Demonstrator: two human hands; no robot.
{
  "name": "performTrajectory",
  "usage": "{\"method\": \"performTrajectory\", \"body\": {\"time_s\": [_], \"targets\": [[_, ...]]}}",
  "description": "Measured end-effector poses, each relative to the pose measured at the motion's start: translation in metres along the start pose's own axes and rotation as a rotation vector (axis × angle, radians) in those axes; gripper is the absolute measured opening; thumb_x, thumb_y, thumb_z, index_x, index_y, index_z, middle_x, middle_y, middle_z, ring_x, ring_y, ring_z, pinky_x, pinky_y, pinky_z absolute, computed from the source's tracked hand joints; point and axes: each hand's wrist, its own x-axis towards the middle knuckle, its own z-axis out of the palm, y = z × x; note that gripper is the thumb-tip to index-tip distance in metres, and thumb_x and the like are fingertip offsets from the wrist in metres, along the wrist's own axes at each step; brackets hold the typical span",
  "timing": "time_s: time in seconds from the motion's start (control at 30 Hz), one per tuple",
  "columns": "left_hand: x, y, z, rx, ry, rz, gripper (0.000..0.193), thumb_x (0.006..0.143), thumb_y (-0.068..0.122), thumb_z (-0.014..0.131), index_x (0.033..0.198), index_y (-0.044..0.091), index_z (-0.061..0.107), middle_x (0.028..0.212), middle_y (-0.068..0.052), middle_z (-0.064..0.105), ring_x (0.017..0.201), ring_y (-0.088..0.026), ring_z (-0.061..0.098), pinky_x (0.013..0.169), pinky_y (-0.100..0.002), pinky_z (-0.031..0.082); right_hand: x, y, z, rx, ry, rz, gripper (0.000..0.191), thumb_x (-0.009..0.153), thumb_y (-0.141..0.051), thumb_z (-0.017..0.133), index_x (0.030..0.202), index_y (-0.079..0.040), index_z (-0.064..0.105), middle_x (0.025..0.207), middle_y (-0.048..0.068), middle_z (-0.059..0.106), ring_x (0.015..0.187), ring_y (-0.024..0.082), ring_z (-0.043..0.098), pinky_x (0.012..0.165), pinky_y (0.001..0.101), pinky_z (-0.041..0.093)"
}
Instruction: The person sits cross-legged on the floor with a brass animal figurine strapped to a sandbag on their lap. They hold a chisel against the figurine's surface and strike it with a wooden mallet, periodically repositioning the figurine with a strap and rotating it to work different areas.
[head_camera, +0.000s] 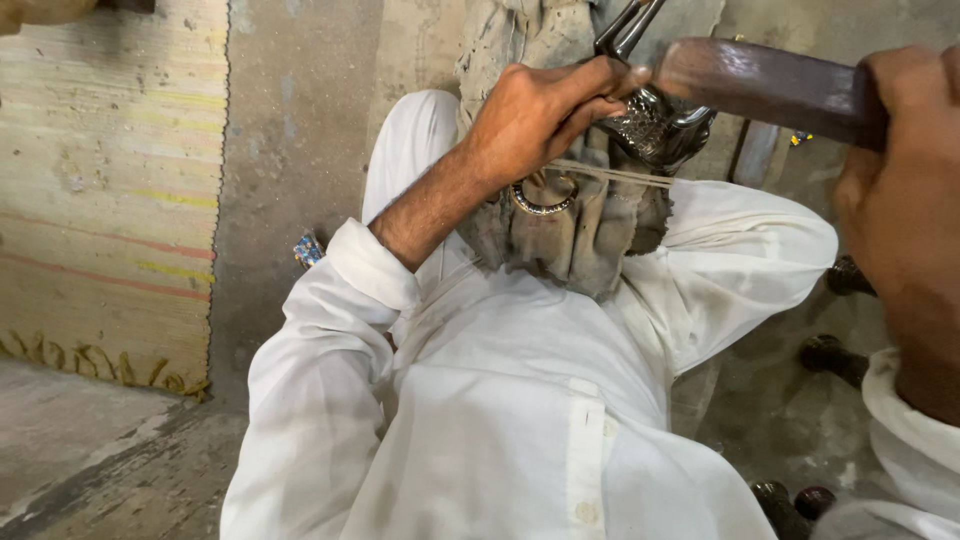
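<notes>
Pinching a dark metal tool (655, 125) in my left hand (535, 115), grip closed on it over the grey cloth (575, 235) on my lap. My right hand (905, 190) is wrapped tight round a dark wooden handle (760, 85), raised just beside it.

**Around our work spot**

To our left we see a striped woven mat (105, 190) on the grey concrete floor (290, 130). A small blue wrapper (308, 249) lies at the mat's edge. Dark rounded pieces (830, 355) sit on the floor at right, some near the lower corner.
</notes>
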Motion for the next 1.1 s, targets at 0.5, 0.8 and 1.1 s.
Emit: {"method": "performTrajectory", "body": {"time_s": [0.5, 0.8, 1.1], "targets": [[0.006, -0.01, 0.011, 0.204, -0.068, 0.147, 0.03, 0.095, 0.01, 0.072, 0.125, 0.01, 0.066, 0.102, -0.004, 0.078, 0.079, -0.019, 0.077, 0.066, -0.031, 0.062, -0.008, -0.01, -0.011, 0.015, 0.072, 0.037, 0.035, 0.101, 0.019, 0.065, 0.131, 0.003, 0.057, 0.117, 0.019, 0.064, 0.103, 0.029, 0.071, 0.09, 0.0328, 0.058], [0.044, -0.013, 0.012, 0.258, -0.314, 0.196, 0.02, 0.098, 0.013, 0.068, 0.118, 0.011, 0.068, 0.087, -0.003, 0.079, 0.076, -0.02, 0.078, 0.06, -0.037, 0.059, -0.026, -0.008, 0.019, 0.06, 0.192, 0.045, 0.048, 0.086, 0.015, 0.073, 0.13, 0.004, 0.059, 0.108, 0.021, 0.064, 0.095, 0.032, 0.067, 0.081, 0.0367, 0.054], [0.062, -0.003, 0.004, 0.205, -0.45, 0.234, 0.026, 0.092, 0.015, 0.071, 0.118, 0.011, 0.073, 0.075, -0.004, 0.076, 0.074, -0.025, 0.076, 0.06, -0.043, 0.057, -0.046, -0.02, 0.055, 0.371, 0.36, 0.35, 0.025, 0.105, 0.002, 0.076, 0.12, 0.004, 0.057, 0.092, 0.01, 0.059, 0.077, 0.024, 0.055, 0.069, 0.0318, 0.041]]}}
